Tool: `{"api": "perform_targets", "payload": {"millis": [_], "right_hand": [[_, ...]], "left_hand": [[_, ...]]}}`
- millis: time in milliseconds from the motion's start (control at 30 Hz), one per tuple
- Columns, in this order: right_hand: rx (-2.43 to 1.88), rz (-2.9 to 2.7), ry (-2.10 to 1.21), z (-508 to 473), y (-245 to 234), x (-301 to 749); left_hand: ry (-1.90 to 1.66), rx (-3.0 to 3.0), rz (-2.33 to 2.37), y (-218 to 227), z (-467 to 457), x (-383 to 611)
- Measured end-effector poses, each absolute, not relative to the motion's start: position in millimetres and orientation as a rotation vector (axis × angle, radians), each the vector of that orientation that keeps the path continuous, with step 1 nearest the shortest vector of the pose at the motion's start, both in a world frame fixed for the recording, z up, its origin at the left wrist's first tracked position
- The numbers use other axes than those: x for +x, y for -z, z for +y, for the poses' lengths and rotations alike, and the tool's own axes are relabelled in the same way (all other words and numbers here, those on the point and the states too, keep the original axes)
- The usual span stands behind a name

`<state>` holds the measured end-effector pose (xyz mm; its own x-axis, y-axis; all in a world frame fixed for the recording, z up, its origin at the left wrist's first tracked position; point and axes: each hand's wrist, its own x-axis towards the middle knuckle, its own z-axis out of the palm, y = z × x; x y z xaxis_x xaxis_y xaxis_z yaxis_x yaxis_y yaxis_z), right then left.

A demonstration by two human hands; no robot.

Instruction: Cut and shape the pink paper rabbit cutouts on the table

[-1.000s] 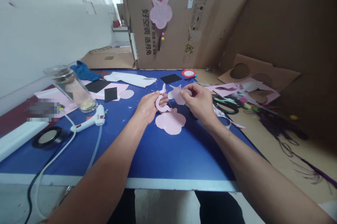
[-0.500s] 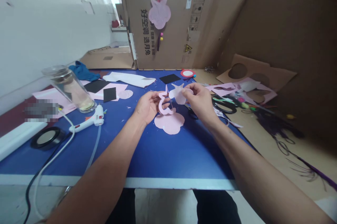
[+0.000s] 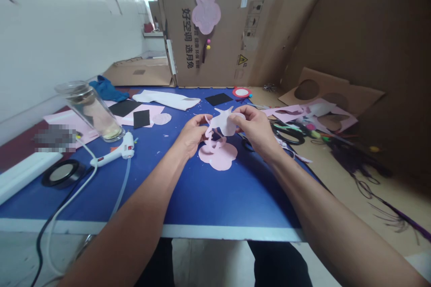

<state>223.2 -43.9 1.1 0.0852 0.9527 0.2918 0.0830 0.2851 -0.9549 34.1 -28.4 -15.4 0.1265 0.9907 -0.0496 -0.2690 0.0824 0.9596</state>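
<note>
Between the fingers of my left hand [image 3: 193, 136] is a thin, curling pink paper strip [image 3: 211, 145], its lower loop hanging over the table. My right hand [image 3: 256, 130] pinches a pale paper cutout [image 3: 224, 121] with scalloped edges and pointed tips, thumb on its face. The cutout is close beside the strip; whether they touch is unclear. Below both hands, a pink scalloped paper shape [image 3: 220, 157] lies flat on the blue table, partly behind the strip. Scissors [image 3: 248, 145] lie partly hidden under my right hand.
Left stand a glue gun [image 3: 116, 152], a roll of black tape [image 3: 63, 172] and a tilted-looking glass jar [image 3: 106, 116]. Paper scraps and a cardboard sheet with holes [image 3: 333, 87] lie right. A finished-looking pink paper piece [image 3: 206, 14] hangs on the cardboard wall [image 3: 229, 67].
The pale cutout in my right hand has shifted left and shows more of its face. The pink strip in my left hand has twisted and dropped lower.
</note>
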Motion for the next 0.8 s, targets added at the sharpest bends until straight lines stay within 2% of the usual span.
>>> {"api": "perform_targets", "payload": {"millis": [167, 433, 800], "right_hand": [[-1.065, -1.270, -0.903, -41, 0, 228], [-1.082, -1.068, -0.888, -32, 2, 242], [-1.121, -1.032, -0.842, -27, 4, 249]], "left_hand": [[-1.211, 1.091, 1.040, 17, -26, 33], [-1.524, 1.314, 1.073, 9, -27, 27], [-1.341, 1.007, 1.097, 0, -31, 23]]}}
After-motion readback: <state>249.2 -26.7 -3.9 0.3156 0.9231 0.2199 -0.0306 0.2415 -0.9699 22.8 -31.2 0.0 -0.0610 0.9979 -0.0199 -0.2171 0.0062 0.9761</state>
